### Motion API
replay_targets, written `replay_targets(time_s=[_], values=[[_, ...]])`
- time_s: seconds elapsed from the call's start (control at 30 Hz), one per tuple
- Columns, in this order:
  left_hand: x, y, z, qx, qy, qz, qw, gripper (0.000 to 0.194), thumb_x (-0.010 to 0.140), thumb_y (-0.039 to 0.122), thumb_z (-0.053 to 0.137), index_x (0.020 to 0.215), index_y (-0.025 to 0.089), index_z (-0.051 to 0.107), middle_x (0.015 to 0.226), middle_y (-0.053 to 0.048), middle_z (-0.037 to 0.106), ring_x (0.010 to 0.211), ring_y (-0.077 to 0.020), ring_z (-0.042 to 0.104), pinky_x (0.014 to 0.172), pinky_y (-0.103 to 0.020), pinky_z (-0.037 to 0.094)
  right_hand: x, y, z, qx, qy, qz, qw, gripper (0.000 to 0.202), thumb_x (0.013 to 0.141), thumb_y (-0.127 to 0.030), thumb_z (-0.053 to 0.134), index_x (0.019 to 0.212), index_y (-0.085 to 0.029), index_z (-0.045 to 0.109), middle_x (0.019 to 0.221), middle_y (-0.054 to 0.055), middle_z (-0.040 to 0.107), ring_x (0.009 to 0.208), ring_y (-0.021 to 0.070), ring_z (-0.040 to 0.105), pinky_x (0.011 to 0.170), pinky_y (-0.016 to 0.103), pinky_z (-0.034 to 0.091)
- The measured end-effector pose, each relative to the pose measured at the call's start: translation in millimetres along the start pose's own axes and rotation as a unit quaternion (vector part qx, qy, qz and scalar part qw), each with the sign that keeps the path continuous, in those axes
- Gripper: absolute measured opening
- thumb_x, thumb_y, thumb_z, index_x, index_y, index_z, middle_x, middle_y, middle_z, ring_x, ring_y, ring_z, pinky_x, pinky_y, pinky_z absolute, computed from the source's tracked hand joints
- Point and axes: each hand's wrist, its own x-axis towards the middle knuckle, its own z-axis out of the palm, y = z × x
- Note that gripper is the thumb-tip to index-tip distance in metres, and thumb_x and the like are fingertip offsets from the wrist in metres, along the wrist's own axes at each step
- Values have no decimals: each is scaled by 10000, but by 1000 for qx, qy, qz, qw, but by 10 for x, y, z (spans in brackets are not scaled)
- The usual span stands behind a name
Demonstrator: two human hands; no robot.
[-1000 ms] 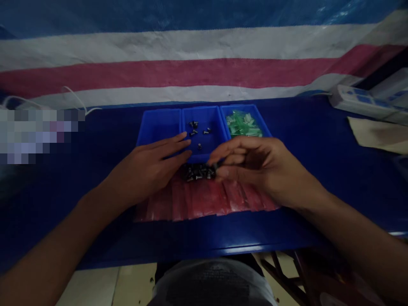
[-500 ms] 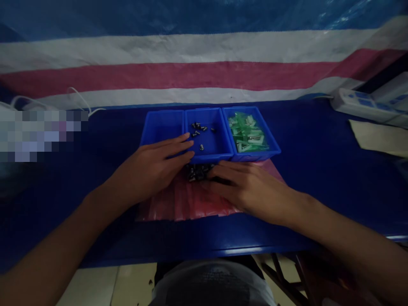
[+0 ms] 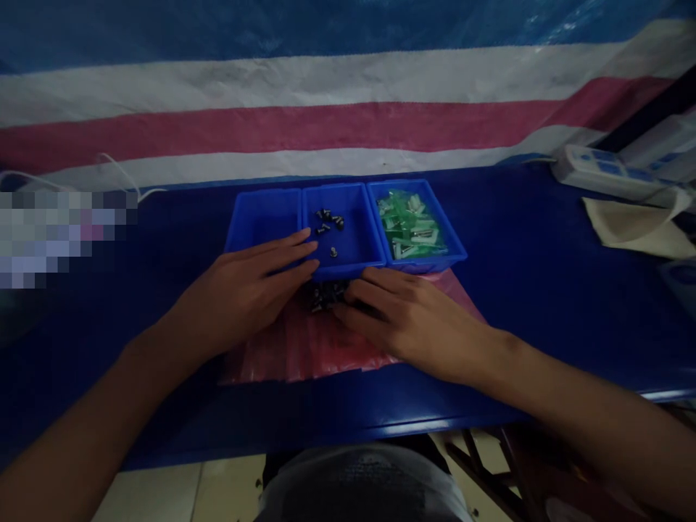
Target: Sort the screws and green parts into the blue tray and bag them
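Observation:
My left hand (image 3: 247, 290) lies with fingers stretched out, their tips over the front of the left blue tray (image 3: 261, 206) and the near left corner of the middle blue tray (image 3: 356, 243). A few dark screws (image 3: 326, 216) are grouped in the middle tray, and a single screw (image 3: 333, 252) sits nearer its front. In front of that tray, a small pile of black screws (image 3: 325, 296) rests on red plastic bags (image 3: 315, 348). My right hand (image 3: 399, 312) has its fingers curled at the pile's right side; whatever is between them is hidden.
Green-and-clear packets (image 3: 413, 228) fill the right blue tray (image 3: 455, 254). Toward the right of the blue table (image 3: 522, 290) are a white power strip (image 3: 592, 170) and a beige sheet (image 3: 625, 225). A striped tarp (image 3: 348, 127) hangs behind.
The view has shifted slightly, so the trays appear further left. My right fingers have curled in more at the screws. A screw lying apart in the middle tray now appears closer to the group.

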Motion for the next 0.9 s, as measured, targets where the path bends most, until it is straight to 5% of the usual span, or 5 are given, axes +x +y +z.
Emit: replay_targets(time_s=[0.27, 0.37, 0.53, 0.77, 0.9], values=[[-42, -11, 7, -36, -9, -23, 999, 292, 1161, 168, 492, 1333, 175, 728, 1457, -106, 745, 1458, -253, 646, 1215, -418, 603, -32, 23, -63, 78, -40, 22, 996, 105, 973, -82, 779, 1074, -107, 795, 1082, 100, 786, 983, 262, 711, 838, 383, 625], [-46, -14, 11, -36, -4, -21, 999, 290, 1164, 169, 484, 1318, 152, 729, 1451, -123, 747, 1456, -247, 648, 1223, -403, 593, -18, 13, -52, 151, -33, 72, 985, 135, 1034, -81, 697, 1131, -130, 777, 1185, 108, 783, 1092, 260, 728, 940, 395, 633], [-59, -36, 27, -31, 10, -10, 999, 252, 1161, 166, 498, 1271, 126, 721, 1440, -151, 748, 1457, -231, 646, 1234, -362, 571, 39, -61, -68, 366, 36, 243, 898, 219, 1104, -130, 589, 1295, -199, 670, 1200, 42, 765, 1028, 155, 759, 902, 281, 635], [-1, -3, -10, -28, 5, -10, 1000, 246, 1144, 134, 517, 1268, 127, 730, 1412, -148, 763, 1433, -240, 666, 1225, -380, 581, 6, 32, -47, 141, -26, 87, 986, 152, 1030, -82, 679, 962, -155, 795, 1096, 119, 776, 1032, 267, 672, 889, 411, 595], [18, -4, -10, 11, 10, 9, 1000, 261, 1160, 133, 476, 1241, 96, 721, 1373, -157, 780, 1399, -244, 691, 1192, -370, 609, -10, 50, -44, 15, -10, 20, 1000, 98, 1018, -94, 715, 963, -135, 785, 1002, 94, 757, 887, 234, 625, 779, 377, 551]])
